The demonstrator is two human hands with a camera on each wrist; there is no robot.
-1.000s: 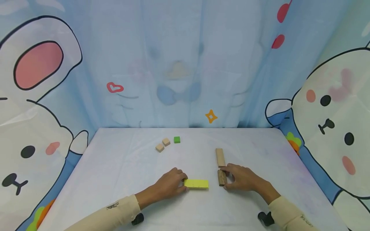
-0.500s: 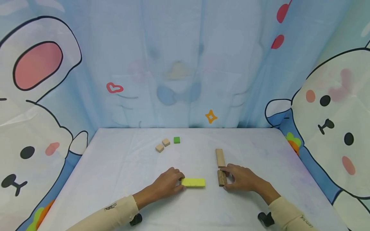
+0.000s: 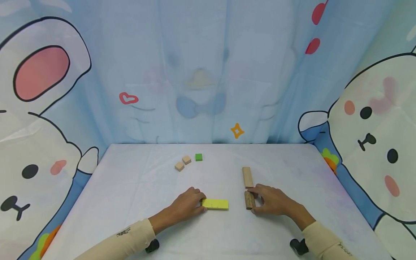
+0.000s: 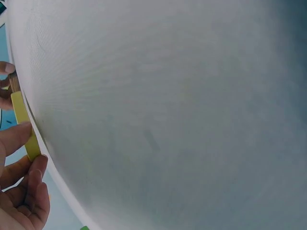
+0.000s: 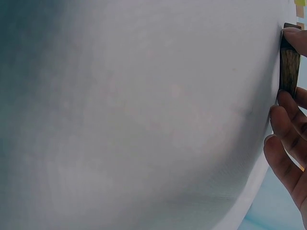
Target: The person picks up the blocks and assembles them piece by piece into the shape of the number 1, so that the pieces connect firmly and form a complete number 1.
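My left hand (image 3: 186, 205) pinches the left end of a yellow block (image 3: 215, 204), which lies lengthwise across the front middle of the table. In the left wrist view, thumb and fingers stand on either side of the yellow block (image 4: 26, 125). To the right, my right hand (image 3: 274, 200) grips a short dark brown wooden block (image 3: 249, 200) between thumb and fingers. The brown block (image 5: 289, 67) shows its grain in the right wrist view. Just beyond it a longer pale wooden block (image 3: 247, 177) lies nearly in line with it. A gap separates the yellow block from the brown one.
Two small pale wooden cubes (image 3: 183, 163) and a green cube (image 3: 199, 157) sit at the back of the white-covered table (image 3: 130, 180). Behind the table hangs a blue patterned curtain (image 3: 201, 72).
My left hand has drawn the yellow block a little to the left and slightly away from me, widening the gap to the brown block. My right hand stays put on the brown block.
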